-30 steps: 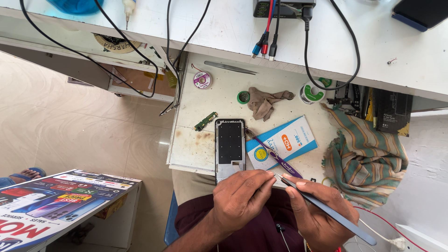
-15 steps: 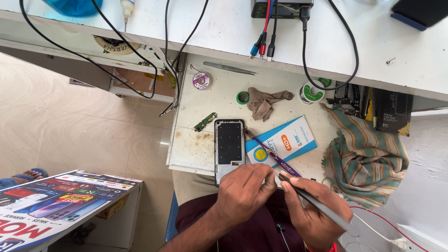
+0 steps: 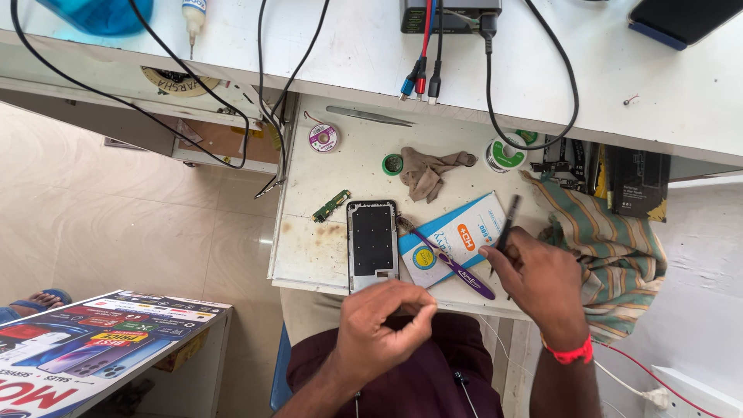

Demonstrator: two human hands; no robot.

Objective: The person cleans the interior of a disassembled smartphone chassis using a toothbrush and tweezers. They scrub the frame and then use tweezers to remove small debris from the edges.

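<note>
In the right hand (image 3: 542, 280) grip, black tweezers (image 3: 507, 224), upright

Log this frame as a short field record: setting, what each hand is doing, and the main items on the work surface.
setting: small stained white work table below a white shelf with cables
left hand: curled near the table's front edge, fingertips pinched; what it holds cannot be told
right hand: grips a dark slim tool, tip raised
phone frame: flat, back open, ahead of the left hand
purple tool: lies on a blue and white packet
other: green circuit strip, crumpled brown cloth, striped cloth
</note>
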